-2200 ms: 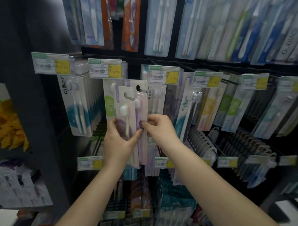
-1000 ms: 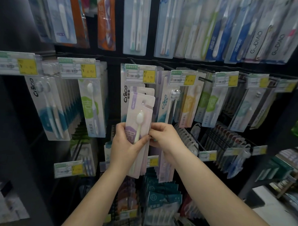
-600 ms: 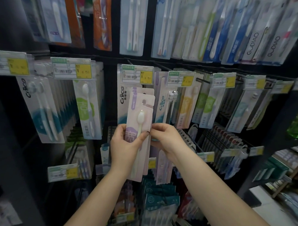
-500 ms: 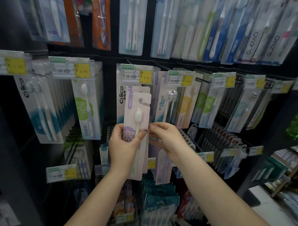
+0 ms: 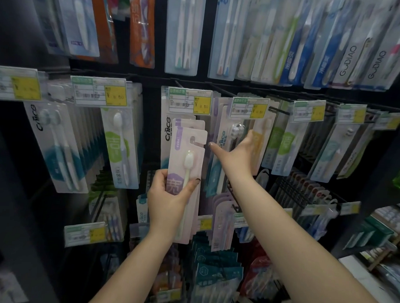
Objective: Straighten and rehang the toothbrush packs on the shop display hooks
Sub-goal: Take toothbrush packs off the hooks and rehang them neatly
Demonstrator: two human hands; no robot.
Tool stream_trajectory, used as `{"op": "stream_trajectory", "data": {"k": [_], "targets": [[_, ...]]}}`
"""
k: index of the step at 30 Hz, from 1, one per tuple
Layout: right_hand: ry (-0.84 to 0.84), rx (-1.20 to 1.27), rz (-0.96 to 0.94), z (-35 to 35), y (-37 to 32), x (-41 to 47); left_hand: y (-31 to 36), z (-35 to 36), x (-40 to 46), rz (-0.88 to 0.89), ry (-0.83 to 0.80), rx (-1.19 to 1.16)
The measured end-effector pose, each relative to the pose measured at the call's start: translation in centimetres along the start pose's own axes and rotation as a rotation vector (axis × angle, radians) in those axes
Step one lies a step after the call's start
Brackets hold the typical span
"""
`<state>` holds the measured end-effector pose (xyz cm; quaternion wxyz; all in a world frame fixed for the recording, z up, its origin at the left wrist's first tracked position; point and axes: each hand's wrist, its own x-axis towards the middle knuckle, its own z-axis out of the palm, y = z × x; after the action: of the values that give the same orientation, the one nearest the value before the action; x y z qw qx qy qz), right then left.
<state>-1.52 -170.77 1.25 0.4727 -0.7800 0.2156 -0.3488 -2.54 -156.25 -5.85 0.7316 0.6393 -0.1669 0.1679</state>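
Right now the left hand [image 5: 168, 195] is closed around the lower half of a small stack of pink toothbrush packs [image 5: 186, 164], thumb across the front, holding them upright just below the central price tag [image 5: 190, 101]. The right hand [image 5: 237, 150] is spread open and holds nothing; it reaches up to the right of that tag, thumb tip near the packs' notched hang hole [image 5: 193, 140], palm against the neighbouring hanging packs [image 5: 226, 152]. The likeliest slip, I judge, is the stack fanning out: several cards pinched only low down can slide against each other, so their holes stop lining up and the hook catches only the front one. Another risk is the tag itself; lifting the packs straight up would knock it or bend the card tops. Room is tight: packs hang close on both sides below the tag, and the hook behind it is mostly hidden. The open space lies toward the person, so the packs should come onto the hook tip from the front.
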Motion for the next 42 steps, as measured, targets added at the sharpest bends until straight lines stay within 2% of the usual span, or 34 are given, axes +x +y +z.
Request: {"op": "stream_trajectory", "data": {"k": [10, 27, 42], "targets": [[0.143, -0.018, -0.012, 1.8, 0.3, 1.5, 0.0, -0.3, 0.3, 0.004, 0.010, 0.015], [0.200, -0.123, -0.140, 0.3, -0.2, 0.6, -0.9, 0.4, 0.6, -0.001, 0.003, 0.014], [0.211, 0.033, -0.200, 0.5, 0.2, -0.2, -0.9, 0.3, 0.6, 0.012, 0.001, 0.008]]}}
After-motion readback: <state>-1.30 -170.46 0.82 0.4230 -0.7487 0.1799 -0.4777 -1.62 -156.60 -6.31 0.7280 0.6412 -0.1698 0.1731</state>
